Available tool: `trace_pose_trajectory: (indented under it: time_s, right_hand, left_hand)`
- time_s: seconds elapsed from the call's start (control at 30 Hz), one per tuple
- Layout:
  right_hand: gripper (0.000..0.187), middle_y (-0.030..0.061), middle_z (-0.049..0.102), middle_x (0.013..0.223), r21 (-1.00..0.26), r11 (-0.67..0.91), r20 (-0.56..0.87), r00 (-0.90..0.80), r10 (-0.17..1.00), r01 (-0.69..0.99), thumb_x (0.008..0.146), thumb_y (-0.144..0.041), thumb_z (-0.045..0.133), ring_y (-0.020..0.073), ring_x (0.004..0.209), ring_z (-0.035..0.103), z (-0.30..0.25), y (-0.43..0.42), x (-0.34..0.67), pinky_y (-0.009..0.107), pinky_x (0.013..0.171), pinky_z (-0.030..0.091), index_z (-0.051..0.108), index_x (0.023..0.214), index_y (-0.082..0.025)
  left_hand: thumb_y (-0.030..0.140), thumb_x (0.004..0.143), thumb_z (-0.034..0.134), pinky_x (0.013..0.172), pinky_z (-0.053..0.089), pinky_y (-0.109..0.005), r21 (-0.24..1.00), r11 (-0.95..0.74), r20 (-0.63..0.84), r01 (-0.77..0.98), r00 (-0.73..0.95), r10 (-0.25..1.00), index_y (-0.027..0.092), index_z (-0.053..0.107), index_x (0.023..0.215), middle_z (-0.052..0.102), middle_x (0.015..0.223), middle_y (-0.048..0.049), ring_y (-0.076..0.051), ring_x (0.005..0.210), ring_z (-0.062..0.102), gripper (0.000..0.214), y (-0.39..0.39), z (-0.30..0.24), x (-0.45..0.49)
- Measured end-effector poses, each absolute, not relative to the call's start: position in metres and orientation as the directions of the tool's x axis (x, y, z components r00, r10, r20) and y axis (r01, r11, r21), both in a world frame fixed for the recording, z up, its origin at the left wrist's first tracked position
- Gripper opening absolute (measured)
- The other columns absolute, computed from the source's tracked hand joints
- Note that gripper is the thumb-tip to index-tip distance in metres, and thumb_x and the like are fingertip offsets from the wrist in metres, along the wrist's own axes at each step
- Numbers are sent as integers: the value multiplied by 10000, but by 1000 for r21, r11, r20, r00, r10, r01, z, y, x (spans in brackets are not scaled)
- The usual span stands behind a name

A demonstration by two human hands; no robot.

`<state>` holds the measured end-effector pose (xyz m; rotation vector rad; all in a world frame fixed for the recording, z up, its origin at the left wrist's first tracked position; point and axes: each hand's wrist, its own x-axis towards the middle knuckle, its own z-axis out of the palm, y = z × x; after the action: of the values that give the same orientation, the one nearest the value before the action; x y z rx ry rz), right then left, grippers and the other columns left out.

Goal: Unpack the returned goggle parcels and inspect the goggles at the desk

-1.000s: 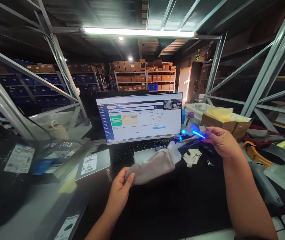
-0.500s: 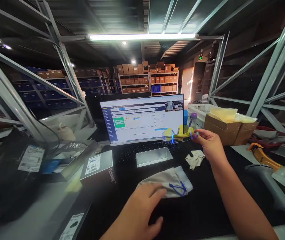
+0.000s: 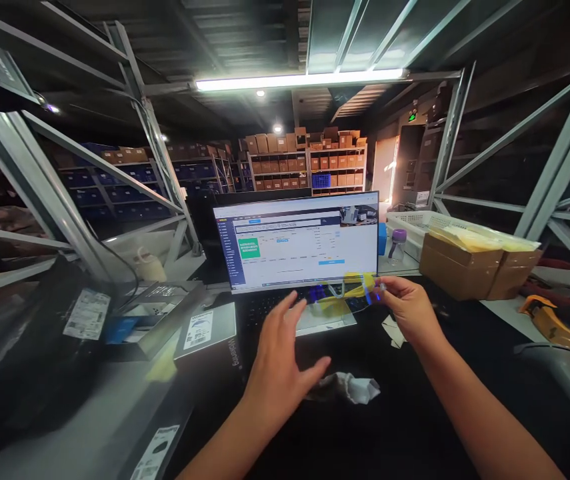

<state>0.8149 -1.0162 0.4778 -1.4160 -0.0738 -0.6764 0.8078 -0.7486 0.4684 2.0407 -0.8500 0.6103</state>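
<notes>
Between the thumb and fingers of my right hand [image 3: 409, 310] is a pair of yellow-tinted glasses [image 3: 357, 287], held out in front of the monitor's lower edge. The lenses are smeared by motion. My left hand [image 3: 279, 360] is raised over the black desk mat with fingers spread, and holds nothing. A crumpled grey pouch [image 3: 362, 390] lies beside its thumb, partly hidden by the hand. Below my right fingers rests a small beige cloth [image 3: 393, 331]. A shallow silver box [image 3: 327, 321] sits beyond my left fingers, partly covered by the glasses and hand.
A lit monitor [image 3: 295, 250] stands at the back. To the left are a grey product box [image 3: 209, 327] and a black bag [image 3: 35, 340]. Cardboard boxes [image 3: 459, 267], an orange tape dispenser [image 3: 555, 327] and a grey scanner [image 3: 565, 380] are on the right.
My left hand has lifted off the pouch and moved forward, its fingers opening upward. The pouch looks more crumpled. The glasses have moved slightly lower, and the camera view has shifted left.
</notes>
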Motion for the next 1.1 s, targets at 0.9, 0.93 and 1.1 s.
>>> trace_pose_trajectory:
  time_s: [0.9, 0.93, 1.1]
  right_hand:
    - [541, -137, 430, 519, -983, 178, -29, 989, 148, -55, 725, -493, 812, 61, 403, 377, 463, -998, 820, 234, 498, 418, 511, 1066, -200]
    - [546, -146, 391, 507, -989, 143, -12, 993, 120, -29, 724, -508, 803, 57, 396, 335, 464, -1000, 820, 229, 484, 402, 512, 1065, -196]
    - [374, 52, 672, 873, -789, -503, 531, 803, -270, 352, 799, -403, 725, 214, 764, 646, 468, -998, 812, 369, 702, 536, 555, 1072, -212]
  left_hand:
    - [449, 655, 829, 657, 545, -282, 987, 116, -23, 113, 804, -594, 132, 699, 662, 669, 699, -67, -167, 671, 624, 343, -756, 473, 866]
    - [441, 654, 827, 651, 546, -275, 985, 135, -12, 109, 818, -575, 137, 685, 658, 656, 694, -54, -156, 663, 615, 336, -754, 475, 868]
    - [446, 688, 805, 682, 546, -261, 976, 206, 33, 70, 887, -460, 147, 658, 676, 646, 717, -33, -142, 692, 619, 333, -745, 479, 877]
